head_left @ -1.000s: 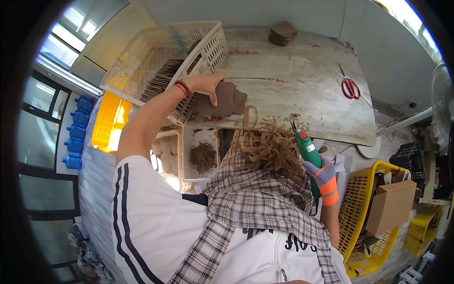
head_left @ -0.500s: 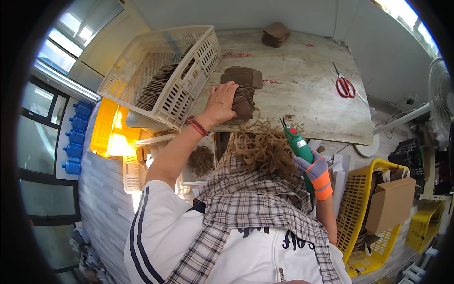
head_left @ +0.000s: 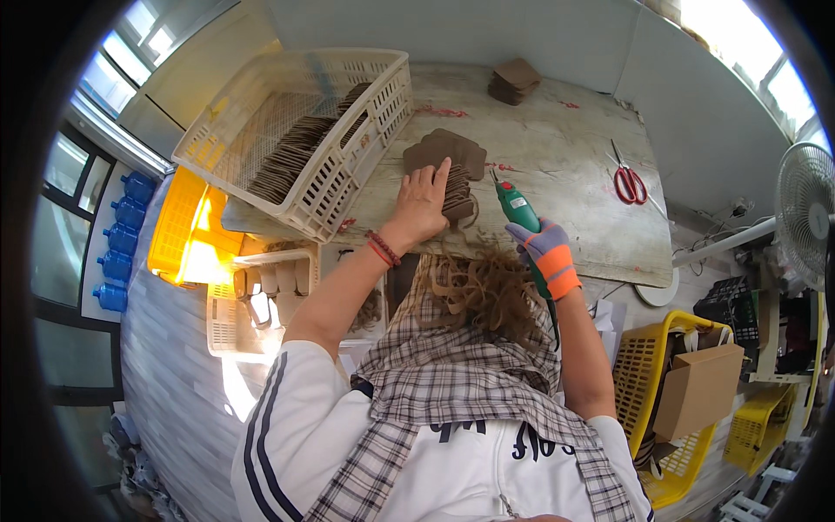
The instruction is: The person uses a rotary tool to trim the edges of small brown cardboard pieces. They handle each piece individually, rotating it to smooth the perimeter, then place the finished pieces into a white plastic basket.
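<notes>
My bare left hand [head_left: 421, 207] lies at the edge of a stack of brown cut pieces [head_left: 458, 197] near the front of the table, fingers stretched forward. Its fingertips reach a pile of wider brown rounded pieces [head_left: 445, 153] just beyond. My right hand [head_left: 544, 246], in a grey and orange glove, is closed around green electric scissors [head_left: 517, 207]. Their narrow blades point up and left, apart from the pieces. A tangle of brown trimmed strips [head_left: 487, 296] hangs at the table's front edge over my plaid apron [head_left: 452, 370].
A white crate [head_left: 365, 148] with rows of brown pieces stands at the table's left. Red-handled scissors [head_left: 630, 184] lie at the right; a small brown stack [head_left: 514, 81] sits at the back. A yellow basket [head_left: 648, 391] with a cardboard box [head_left: 698, 391] is right; a fan [head_left: 802, 204] stands beyond.
My right hand has raised the electric scissors up and left, nearer the stack. My left hand has shifted slightly toward me and right, its fingers drawn closer together.
</notes>
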### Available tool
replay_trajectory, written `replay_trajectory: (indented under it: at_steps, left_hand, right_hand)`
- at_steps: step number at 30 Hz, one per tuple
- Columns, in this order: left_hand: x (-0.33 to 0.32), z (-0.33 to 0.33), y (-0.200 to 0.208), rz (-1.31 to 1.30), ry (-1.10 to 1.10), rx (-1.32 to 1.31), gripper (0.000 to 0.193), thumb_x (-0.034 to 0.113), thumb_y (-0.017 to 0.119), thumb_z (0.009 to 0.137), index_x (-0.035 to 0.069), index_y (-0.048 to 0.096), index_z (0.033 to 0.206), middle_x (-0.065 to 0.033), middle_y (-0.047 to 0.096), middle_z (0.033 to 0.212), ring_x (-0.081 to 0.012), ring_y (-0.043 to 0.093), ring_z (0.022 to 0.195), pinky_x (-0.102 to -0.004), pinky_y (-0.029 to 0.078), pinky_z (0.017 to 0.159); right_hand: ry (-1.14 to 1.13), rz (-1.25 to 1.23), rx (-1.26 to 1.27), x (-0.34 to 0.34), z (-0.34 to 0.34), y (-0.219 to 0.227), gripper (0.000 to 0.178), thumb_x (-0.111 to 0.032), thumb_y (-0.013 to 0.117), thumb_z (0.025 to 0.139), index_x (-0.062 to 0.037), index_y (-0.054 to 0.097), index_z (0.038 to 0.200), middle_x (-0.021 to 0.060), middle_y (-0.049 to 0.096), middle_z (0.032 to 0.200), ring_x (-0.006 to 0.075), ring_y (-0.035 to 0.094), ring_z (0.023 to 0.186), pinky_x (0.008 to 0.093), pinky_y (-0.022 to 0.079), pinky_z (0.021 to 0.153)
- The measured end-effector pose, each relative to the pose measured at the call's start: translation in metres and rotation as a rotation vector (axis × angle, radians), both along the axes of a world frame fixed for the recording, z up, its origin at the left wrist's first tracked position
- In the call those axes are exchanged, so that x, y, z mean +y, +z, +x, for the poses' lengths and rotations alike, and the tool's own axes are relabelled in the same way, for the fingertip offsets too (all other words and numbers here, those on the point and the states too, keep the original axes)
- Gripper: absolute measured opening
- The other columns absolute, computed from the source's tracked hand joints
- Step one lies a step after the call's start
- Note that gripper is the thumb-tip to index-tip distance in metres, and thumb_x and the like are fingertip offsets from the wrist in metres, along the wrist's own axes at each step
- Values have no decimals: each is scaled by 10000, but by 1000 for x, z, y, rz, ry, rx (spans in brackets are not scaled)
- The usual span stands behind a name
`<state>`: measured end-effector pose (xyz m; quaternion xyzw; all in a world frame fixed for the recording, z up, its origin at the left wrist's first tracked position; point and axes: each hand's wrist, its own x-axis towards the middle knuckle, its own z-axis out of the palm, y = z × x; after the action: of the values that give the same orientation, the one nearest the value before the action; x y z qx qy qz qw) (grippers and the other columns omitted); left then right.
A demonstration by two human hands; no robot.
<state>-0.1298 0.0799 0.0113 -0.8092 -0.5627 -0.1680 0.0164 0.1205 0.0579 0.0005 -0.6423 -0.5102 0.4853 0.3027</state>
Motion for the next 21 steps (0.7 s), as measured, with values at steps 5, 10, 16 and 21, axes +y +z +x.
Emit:
replay_trajectory:
  at_steps: [5,10,16,21]
  left_hand:
    - [5,-6,2,-76,20,-54,1074,244,850,573,34,227,1422,-174,425,1231,-346,409,1161,-456,318,966]
    - [5,-16,-2,-41,46,-72,1061,286,862,537,12,283,1383,-160,461,1166,-335,429,1145,-483,324,983]
    - [3,-17,-9,-52,3,-108,713,81,680,640,-17,369,1273,-183,477,1131,-340,459,1084,-486,350,934]
    - [-9,-22,47,29,-229,-133,617,70,708,592,0,453,1150,-155,538,1026,-343,505,985,-425,376,847]
  right_hand:
    - [140,11,-150,17,-37,-4,538,-480,756,711,2,609,901,66,602,622,149,565,489,299,441,467]
    - [80,57,-239,21,-44,-12,548,-501,751,702,-9,609,896,79,613,631,173,580,499,316,448,485]
    - [111,71,-68,14,-48,-21,521,-457,757,713,6,601,895,82,610,622,175,577,490,319,449,484]
    - [-24,79,35,-1,-14,3,395,-300,786,735,-8,581,905,38,583,608,124,557,475,262,435,434]
